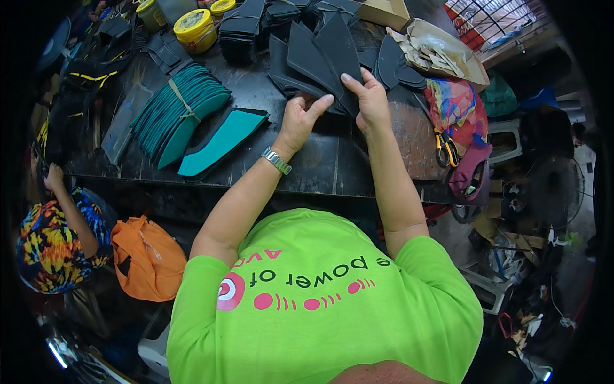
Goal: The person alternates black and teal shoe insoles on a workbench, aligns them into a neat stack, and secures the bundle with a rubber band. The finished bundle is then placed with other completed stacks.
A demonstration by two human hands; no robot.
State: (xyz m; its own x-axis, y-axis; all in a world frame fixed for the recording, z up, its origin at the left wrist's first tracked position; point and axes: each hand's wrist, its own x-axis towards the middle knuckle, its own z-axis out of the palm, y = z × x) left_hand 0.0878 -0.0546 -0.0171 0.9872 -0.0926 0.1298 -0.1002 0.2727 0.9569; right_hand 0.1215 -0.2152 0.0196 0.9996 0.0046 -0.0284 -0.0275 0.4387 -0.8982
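My left hand (300, 118) and my right hand (367, 96) both grip a fanned bundle of black curved flat pieces (313, 54) lying on a dark worktable (332, 160). The left thumb presses on the bundle's near edge; the right fingers pinch its right side. I wear a metal watch (276, 160) on the left wrist. A stack of teal curved pieces (176, 109) tied with a band sits to the left, with loose teal pieces (224, 141) beside it.
Yellow-lidded jars (195, 29) and more black stacks (240, 29) stand at the back. Orange-handled scissors (446, 147) lie on colourful cloth at right. A cardboard box (441, 51) holds scraps. Another person in a patterned shirt (48, 243) and an orange bag (147, 259) are lower left.
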